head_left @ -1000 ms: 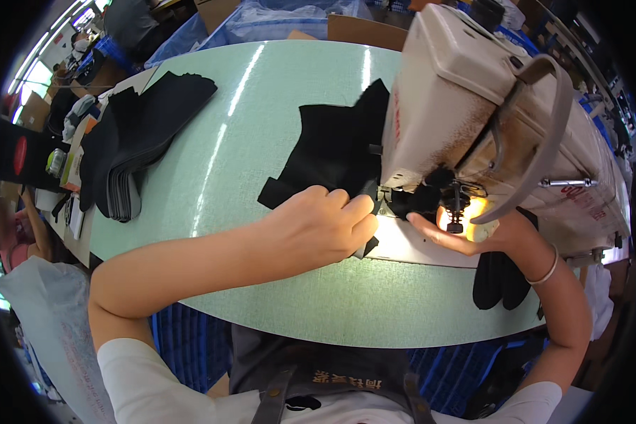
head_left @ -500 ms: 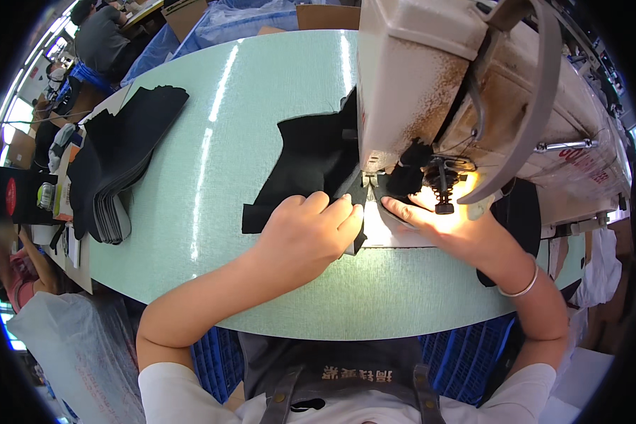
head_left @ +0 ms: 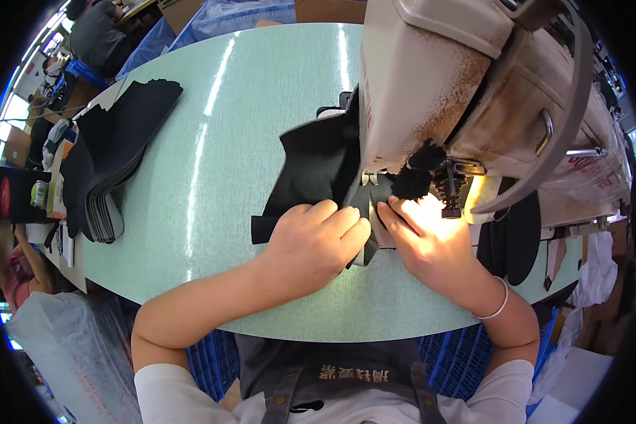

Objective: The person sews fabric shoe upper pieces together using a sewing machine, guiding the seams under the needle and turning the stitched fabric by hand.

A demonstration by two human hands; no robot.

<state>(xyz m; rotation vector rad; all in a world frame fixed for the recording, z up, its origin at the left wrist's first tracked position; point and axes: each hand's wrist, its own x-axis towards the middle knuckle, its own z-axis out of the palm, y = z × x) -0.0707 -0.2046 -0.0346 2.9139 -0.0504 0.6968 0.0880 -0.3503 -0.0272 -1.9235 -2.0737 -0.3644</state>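
Left hand (head_left: 312, 246) is pinching floppy black fabric (head_left: 309, 161); right hand (head_left: 431, 242), hold unclear, may be risking injury by crowding silvery metal presser foot (head_left: 369, 179)

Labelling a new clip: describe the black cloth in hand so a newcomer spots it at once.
On the green table, find the off-white machine at right. The cloth lies just left of it, near end in the left hand. Unlike the layered stack at far left, it is hand-held and close against the machine.
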